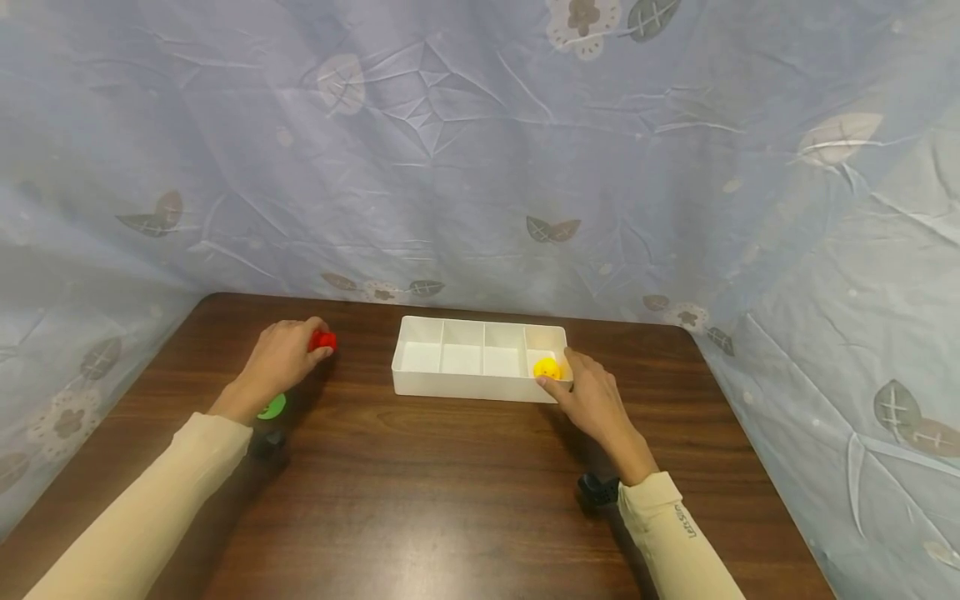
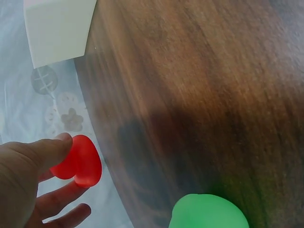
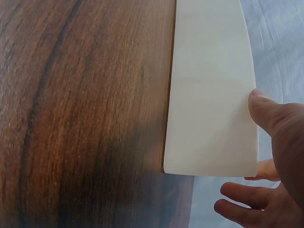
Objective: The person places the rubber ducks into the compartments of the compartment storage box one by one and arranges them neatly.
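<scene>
My left hand (image 1: 288,354) pinches a small, glossy red rounded toy (image 2: 88,161) between thumb and fingers, over the left back part of the table. Below the left wrist lies a round green thing (image 1: 273,407), partly hidden by the arm and cut off in the left wrist view. A white divided box (image 1: 450,384) stands at the middle back. At its right front corner my right hand (image 1: 596,400) grips it, the thumb at the front rim and fingers by the end wall. A yellow rounded toy (image 1: 547,367) with small dark marks sits in the rightmost compartment.
Brown wood-grain table (image 1: 420,483) under everything. A pale patterned curtain (image 1: 480,167) hangs right behind the table's back edge and along both sides. Dark wrist devices (image 1: 597,490) show below both wrists.
</scene>
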Demonstrator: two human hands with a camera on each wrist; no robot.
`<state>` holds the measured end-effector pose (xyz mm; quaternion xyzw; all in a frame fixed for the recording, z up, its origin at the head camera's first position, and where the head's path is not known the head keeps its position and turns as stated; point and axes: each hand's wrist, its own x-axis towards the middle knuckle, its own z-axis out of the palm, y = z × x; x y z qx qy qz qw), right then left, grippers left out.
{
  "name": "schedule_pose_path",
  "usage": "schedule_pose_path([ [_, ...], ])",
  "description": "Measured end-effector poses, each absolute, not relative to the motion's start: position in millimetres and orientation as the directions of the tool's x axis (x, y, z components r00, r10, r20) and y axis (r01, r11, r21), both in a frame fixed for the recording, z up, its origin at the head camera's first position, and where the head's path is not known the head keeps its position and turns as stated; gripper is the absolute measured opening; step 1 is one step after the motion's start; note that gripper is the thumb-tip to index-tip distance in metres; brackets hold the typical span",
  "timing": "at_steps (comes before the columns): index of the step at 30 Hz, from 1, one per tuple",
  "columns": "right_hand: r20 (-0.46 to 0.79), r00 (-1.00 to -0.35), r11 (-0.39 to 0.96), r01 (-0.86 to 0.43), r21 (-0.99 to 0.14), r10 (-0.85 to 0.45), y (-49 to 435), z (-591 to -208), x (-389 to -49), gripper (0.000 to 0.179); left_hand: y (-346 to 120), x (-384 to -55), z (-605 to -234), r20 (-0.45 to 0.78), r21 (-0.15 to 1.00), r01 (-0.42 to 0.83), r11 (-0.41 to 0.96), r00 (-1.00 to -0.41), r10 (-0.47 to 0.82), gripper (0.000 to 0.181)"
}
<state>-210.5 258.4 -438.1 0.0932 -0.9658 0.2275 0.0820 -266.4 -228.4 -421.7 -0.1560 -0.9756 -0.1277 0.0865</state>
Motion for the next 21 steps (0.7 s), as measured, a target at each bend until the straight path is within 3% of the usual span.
schedule_pose_path([
  [21,0.195,-0.971,0.885,-0.211,-0.416,-0.139,257,-437,-209,0.082,-198,-267,-404,0.246,0.243,0.375,0.895,-0.916,0.317,0.036],
])
